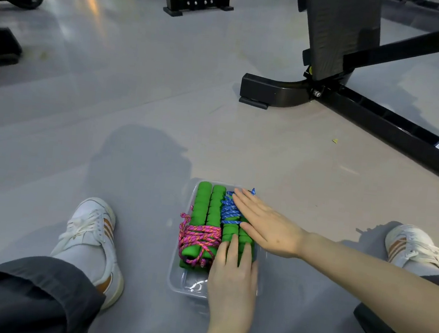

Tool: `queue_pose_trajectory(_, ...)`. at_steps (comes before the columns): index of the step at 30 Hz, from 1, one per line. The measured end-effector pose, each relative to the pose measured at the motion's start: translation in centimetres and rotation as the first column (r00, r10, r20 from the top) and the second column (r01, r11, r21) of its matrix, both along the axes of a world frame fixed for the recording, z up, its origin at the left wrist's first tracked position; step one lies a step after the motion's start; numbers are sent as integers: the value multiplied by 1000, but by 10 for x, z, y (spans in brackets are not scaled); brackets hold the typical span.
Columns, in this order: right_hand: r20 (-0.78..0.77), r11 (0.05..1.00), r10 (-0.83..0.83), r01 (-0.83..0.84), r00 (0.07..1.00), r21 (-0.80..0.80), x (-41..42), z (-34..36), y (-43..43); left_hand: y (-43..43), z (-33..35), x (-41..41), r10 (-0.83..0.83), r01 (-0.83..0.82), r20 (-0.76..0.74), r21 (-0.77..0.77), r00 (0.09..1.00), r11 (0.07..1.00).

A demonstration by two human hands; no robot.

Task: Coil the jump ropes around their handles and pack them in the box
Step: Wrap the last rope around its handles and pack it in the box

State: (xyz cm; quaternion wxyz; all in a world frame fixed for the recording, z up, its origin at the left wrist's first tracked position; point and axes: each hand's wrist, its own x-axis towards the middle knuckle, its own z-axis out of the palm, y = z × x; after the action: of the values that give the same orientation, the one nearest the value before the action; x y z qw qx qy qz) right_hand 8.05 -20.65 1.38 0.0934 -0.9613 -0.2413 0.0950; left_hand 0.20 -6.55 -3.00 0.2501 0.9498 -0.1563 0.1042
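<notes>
Trouser legs (pixel 20 294) in dark cloth fill the near corners, knees spread wide. Between them the left forearm rises straight from the bottom edge. The left hand (pixel 232 280) lies palm down, fingers straight and close together, their tips pressing on the near half of a pair of green handles (pixel 230 232). This grip is flat and open, with nothing pinched or curled round.

Under its palm and wrist is the near end of the clear box (pixel 176 279), which rests on the grey floor (pixel 138 102). Just beside the left grip, on its outer side, a second bundle (pixel 203 203) lies in the box. It is two more green handles side by side, bound round their near half by the pink rope (pixel 199 236).

Just beyond the left fingertips, the right forearm comes in low from the right. The right hand (pixel 266 226) is palm down, fingers straight and pointing away and to the left. It lies over the far half of the first pair of handles and on the blue rope (pixel 228 209) wound round them. Its thumb reaches toward the left fingertips, close but apart. This grip too is flat and open.

Out to either side of both grips are a left shoe (pixel 90 231) and a right shoe (pixel 411 248), white with brown stripes. Well beyond the right grip stands a black machine frame (pixel 276 90).
</notes>
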Motion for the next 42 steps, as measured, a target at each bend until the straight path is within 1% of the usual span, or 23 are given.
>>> queue_pose_trajectory(3, -17, 993, -115, 115, 993, 3, -7, -7, 14, -1, -2, -3, -54, 54, -32, 22, 998, 998)
queue_pose_trajectory(5, -27, 974, -228, 228, 973, -12, -9, -10, 26, 2, 2, -2, -70, 71, -30, 14, 997, 997)
queue_pose_trajectory(7, -58, 955, -297, 296, 953, -23, -11, -7, 36, 8, 6, 0, -90, 91, -44, 9, 995, 996)
queue_pose_trajectory(9, -69, 955, -298, 298, 952, -11, -11, -4, 36, 14, 5, 1, -119, 122, -59, 56, 991, 991)
queue_pose_trajectory(12, -21, 976, -217, 217, 976, -12, -13, -11, 25, 24, 1, 0, -178, 193, -85, 210, 980, 959)
queue_pose_trajectory(14, 14, 982, -184, 185, 983, -47, -14, -18, 19, 34, 4, 8, -173, 189, -80, 304, 982, 934)
queue_pose_trajectory(16, 29, 978, -204, 205, 979, -38, -15, -20, 20, 45, 8, 24, -157, 174, -75, 345, 985, 922)
queue_pose_trajectory(20, -23, 940, -337, 338, 941, 41, -13, -16, 38, 56, 9, 43, -221, 252, -125, 360, 967, 898)
queue_pose_trajectory(22, -62, 902, -417, 421, 907, 93, -13, -15, 48, 56, 8, 42, -201, 267, -211, 356, 956, 895)
queue_pose_trajectory(24, -80, 866, -476, 482, 876, 132, -11, -17, 56, 60, 9, 44, -200, 277, -239, 348, 950, 896)
queue_pose_trajectory(26, -34, 845, -518, 517, 855, 137, -10, -21, 62, 66, 11, 48, -260, 317, -204, 336, 944, 887)
queue_pose_trajectory(28, 11, 842, -532, 528, 846, 110, -9, -24, 63, 72, 16, 52, -285, 370, -285, 313, 915, 875)
queue_pose_trajectory(30, -1, 851, -522, 521, 853, 67, -8, -23, 59, 72, 22, 53, -318, 415, -324, 297, 891, 860)
queue_pose_trajectory(32, -8, 865, -501, 501, 865, 25, -8, -20, 57, 70, 19, 53, -312, 408, -308, 329, 899, 852)
queue_pose_trajectory(35, 15, 872, -489, 489, 872, -38, -6, -18, 56, 63, 10, 52, -255, 326, -220, 404, 942, 855)
queue_pose_trajectory(37, 14, 868, -490, 490, 872, -79, -4, -18, 57, 56, 5, 52, -226, 281, -180, 397, 957, 874)
queue_pose_trajectory(39, 15, 866, -492, 491, 871, -98, 0, -18, 57, 52, 5, 53, -210, 261, -170, 382, 963, 887)
queue_pose_trajectory(42, 7, 863, -502, 501, 865, -64, 5, -18, 55, 53, 1, 54, -194, 214, -91, 381, 977, 900)
